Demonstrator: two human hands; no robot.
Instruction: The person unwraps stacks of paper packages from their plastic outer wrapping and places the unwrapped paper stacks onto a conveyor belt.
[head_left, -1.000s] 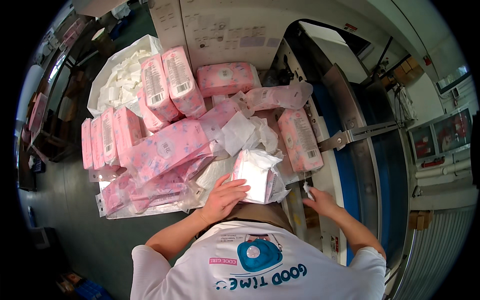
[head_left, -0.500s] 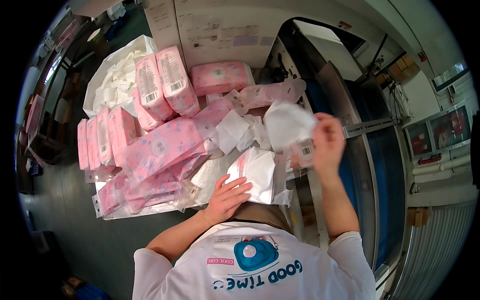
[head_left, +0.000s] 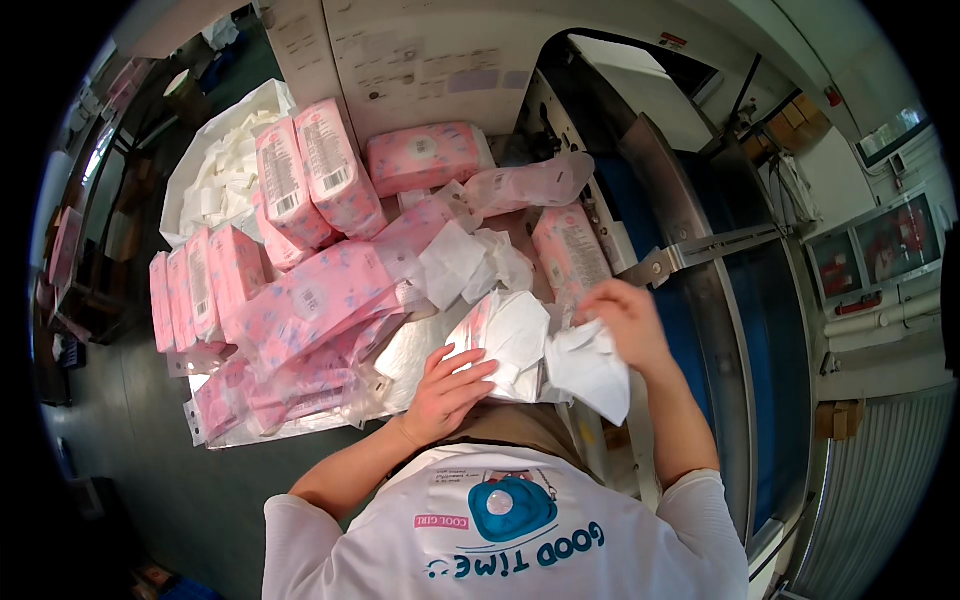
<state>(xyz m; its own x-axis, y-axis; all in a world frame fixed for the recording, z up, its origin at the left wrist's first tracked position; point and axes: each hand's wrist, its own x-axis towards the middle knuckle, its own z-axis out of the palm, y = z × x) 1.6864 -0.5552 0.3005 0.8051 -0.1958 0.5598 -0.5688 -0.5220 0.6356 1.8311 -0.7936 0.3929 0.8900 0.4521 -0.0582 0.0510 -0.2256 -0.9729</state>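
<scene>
My left hand (head_left: 455, 393) lies with fingers stretched out against the near left side of a stack of white tissue sheets (head_left: 515, 335), which stands at the table's near edge in front of my body. Pink printed film shows along the stack's left side. Just right of the stack, my right hand (head_left: 628, 322) is closed on a loose white tissue sheet (head_left: 592, 372) that hangs down beside it. Crumpled white sheets (head_left: 470, 262) rest behind the stack. Beyond my right hand is a wrapped pink tissue pack (head_left: 570, 250).
Several upright pink packs (head_left: 335, 165) stand at the back left, near a white bin (head_left: 185, 190) of white scraps. Flat pink film bags (head_left: 310, 300) cover the table's left part. A machine with a blue belt (head_left: 690, 360) and metal rails runs along the right.
My right hand has come down and nearer with the white sheet, from behind the stack to its right side. The pink pack behind is now uncovered. My left hand has hardly moved.
</scene>
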